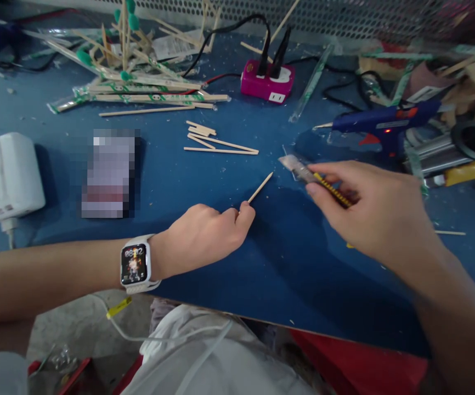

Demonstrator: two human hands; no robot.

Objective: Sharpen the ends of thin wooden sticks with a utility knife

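Observation:
My left hand (208, 233) rests on the blue table (262, 258) with its fingers pinched on the near end of a thin wooden stick (261, 187). The stick points up and to the right, its sharpened tip free. My right hand (369, 211) is closed around a utility knife (303, 171) with a yellow-and-black handle. The knife's blade end sticks out to the left, just right of the stick's tip and not touching it. A white smartwatch (135, 265) sits on my left wrist.
Cut stick pieces (216, 141) lie beyond the hands. Wrapped chopsticks (139, 93) are piled at the back left. A pink power strip (267, 81), a blue glue gun (385, 125), a white charger (7, 175) and a blurred phone (109, 173) also lie on the table.

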